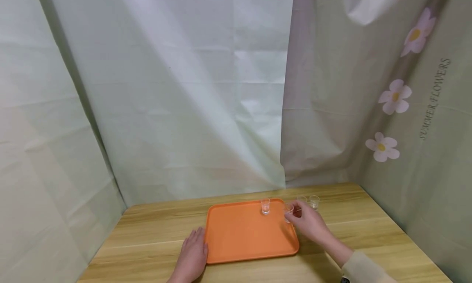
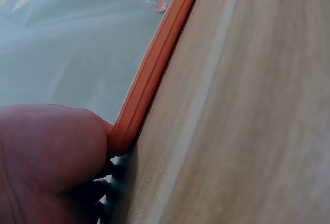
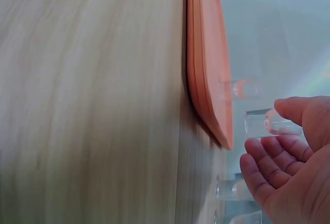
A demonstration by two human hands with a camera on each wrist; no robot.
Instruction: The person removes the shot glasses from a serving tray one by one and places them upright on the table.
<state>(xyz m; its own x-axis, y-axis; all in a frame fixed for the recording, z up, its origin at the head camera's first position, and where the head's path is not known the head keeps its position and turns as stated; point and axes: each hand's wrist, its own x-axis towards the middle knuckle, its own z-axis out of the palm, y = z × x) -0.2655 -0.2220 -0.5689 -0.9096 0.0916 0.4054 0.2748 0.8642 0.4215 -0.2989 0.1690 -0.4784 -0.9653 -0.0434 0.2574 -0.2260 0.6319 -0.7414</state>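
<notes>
My right hand [image 1: 309, 222] pinches a small clear shot glass [image 1: 288, 209] between thumb and fingers, over the right side of an orange tray [image 1: 243, 233]. In the right wrist view the held glass [image 3: 256, 124] shows its thick base past the fingertips, apart from the tray's surface. Another shot glass [image 1: 265, 207] stands upright on the tray near its far edge. At the tray's left side rests my left hand [image 1: 192, 252], fingers extended on the table. The left wrist view has the thumb side of that hand [image 2: 51, 146] against the tray's rim [image 2: 149, 74].
Two more shot glasses stand on the wooden table [image 1: 147, 233] beyond my right hand, one of them [image 1: 314, 201] plainly visible and the other [image 1: 302, 198] partly hidden by the fingers. Pale curtains [image 1: 184, 110] enclose the table's back and sides.
</notes>
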